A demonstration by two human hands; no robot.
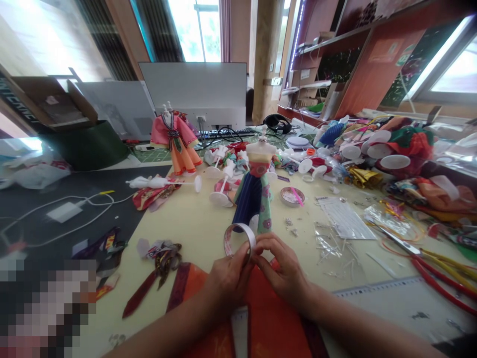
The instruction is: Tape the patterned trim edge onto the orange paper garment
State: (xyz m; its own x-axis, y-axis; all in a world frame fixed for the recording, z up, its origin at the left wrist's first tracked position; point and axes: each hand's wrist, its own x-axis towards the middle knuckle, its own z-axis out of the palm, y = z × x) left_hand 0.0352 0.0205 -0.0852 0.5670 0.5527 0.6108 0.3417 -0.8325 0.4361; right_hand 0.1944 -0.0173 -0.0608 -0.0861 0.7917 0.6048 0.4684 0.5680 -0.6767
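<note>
Left hand point(228, 278): fingers clamped on tape roll point(251, 238) | Right hand point(283, 272): fingers together, roll's 4 o'clock | Orange-red cloth point(274, 323): 6 o'clock

Two bare hands point(286, 273), slim fingers point(275, 245), bare wrists point(307, 299), long uncovered forearms point(350, 314)

Upright white ring point(249, 235) (probably tape)

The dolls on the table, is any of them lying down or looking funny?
Yes, a white doll on the left lies down, its round base standing on edge. It looks odd because the doll in the pink robe behind it stands upright. I can't tell whether it fell or was laid there.
</note>
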